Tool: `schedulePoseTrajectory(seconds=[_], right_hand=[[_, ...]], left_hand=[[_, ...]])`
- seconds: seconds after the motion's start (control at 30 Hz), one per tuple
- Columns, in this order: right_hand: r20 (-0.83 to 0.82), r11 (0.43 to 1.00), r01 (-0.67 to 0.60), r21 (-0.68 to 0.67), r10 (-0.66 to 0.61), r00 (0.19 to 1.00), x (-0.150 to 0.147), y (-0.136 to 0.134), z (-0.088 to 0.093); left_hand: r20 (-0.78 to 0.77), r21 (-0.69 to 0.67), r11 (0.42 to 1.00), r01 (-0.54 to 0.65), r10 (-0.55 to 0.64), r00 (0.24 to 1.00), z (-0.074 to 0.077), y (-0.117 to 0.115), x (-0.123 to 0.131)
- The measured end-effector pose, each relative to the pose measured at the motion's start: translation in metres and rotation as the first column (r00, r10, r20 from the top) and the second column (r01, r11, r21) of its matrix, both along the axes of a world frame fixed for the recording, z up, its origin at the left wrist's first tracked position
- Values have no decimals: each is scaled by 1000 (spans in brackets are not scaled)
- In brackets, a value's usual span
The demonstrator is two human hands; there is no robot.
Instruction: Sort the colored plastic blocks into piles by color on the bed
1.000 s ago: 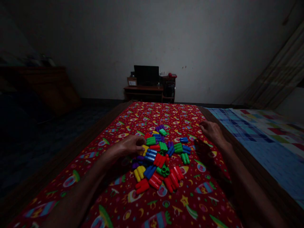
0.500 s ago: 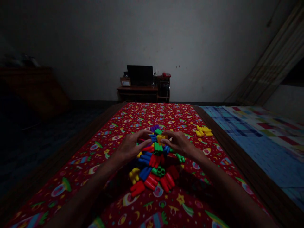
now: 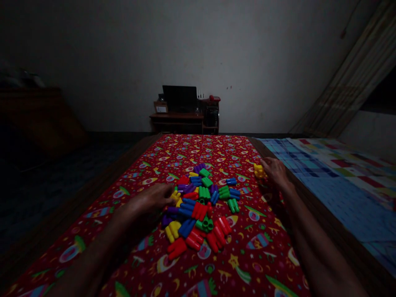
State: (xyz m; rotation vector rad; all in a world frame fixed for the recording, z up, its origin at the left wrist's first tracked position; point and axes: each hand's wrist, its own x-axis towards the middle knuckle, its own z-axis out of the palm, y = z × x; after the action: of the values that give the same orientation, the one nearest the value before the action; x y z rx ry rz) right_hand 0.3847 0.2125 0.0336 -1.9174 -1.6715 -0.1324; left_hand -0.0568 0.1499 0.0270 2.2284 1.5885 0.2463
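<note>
A loose pile of plastic toy blocks [image 3: 199, 210] in red, blue, green, yellow and purple lies on a red patterned cloth [image 3: 235, 239]. My left hand [image 3: 156, 196] is at the pile's left edge, its fingers closed at a yellow toy block [image 3: 176, 198]. Over at the cloth's right side, my right hand [image 3: 275, 170] has its fingers closed at a yellow toy block [image 3: 259, 170]. That hand hides most of the small group of yellow blocks lying there.
A brown border [image 3: 297, 202] runs along the cloth's right side. Beyond it are blue checked bedding [image 3: 328, 206] and a curtain [image 3: 334, 90]. A low desk [image 3: 176, 119] with a dark monitor [image 3: 180, 98] stands by the far wall. A wooden cabinet [image 3: 34, 119] is at left.
My right hand has moved from the pile to the yellow group at right, carrying a yellow block. My left hand has moved left and slightly nearer, to a yellow block at the pile's edge.
</note>
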Motion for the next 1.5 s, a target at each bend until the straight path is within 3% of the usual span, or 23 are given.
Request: schedulePoseTrajectory(seconds=[0.1,0.2,0.23,0.3,0.37,0.4,0.47,0.5,0.57,0.7,0.77,0.87,0.97,1.13,1.33,1.43,1.5], right_hand=[[-93,993,-75,90,83,992,-17,-2,16],[-233,931,-340,134,363,902,-58,-17,32],[-281,880,-454,142,475,834,-75,-25,35],[-346,712,-689,136,686,640,-111,-46,35],[-327,563,-819,115,800,503,-141,-67,31],[-292,502,-860,96,840,458,-152,-75,28],[-211,444,-894,57,881,424,-161,-83,21],[-180,448,-893,48,883,434,-161,-81,19],[-169,528,-847,60,842,513,-149,-69,19],[-248,813,-573,104,579,777,-97,-28,23],[-225,920,-383,81,392,892,-65,-11,22],[-94,986,-164,31,166,982,-24,1,13],[-17,999,-48,-17,48,999,1,3,1],[-4,998,-5,70,5,1000,3,5,-2],[-70,962,-201,182,217,974,-32,-2,16],[-128,908,-390,150,409,903,-65,-13,16],[-180,832,-540,124,554,813,-91,-24,12]], left_hand=[[-30,8,999,-44,44,999,19,-3,3],[41,85,987,-134,131,991,36,-9,14],[98,119,980,-157,146,984,39,-12,21],[237,167,972,-163,121,964,39,-20,38],[356,190,975,-116,42,934,35,-29,58],[398,208,974,-91,1,917,33,-33,67],[442,246,968,-47,-69,894,30,-40,80],[448,267,963,-33,-94,889,29,-41,83],[440,323,946,-31,-121,890,28,-36,79],[405,443,880,-170,-28,914,13,-8,45],[384,400,888,-229,64,921,-3,7,26],[364,245,944,-221,122,923,-28,20,9],[368,175,966,-193,117,922,-39,22,6],[349,335,906,-257,134,928,-25,28,20],[231,281,953,-118,52,972,-18,62,58],[248,310,934,-176,100,964,-15,67,65],[340,338,913,-229,108,934,-7,60,68]])
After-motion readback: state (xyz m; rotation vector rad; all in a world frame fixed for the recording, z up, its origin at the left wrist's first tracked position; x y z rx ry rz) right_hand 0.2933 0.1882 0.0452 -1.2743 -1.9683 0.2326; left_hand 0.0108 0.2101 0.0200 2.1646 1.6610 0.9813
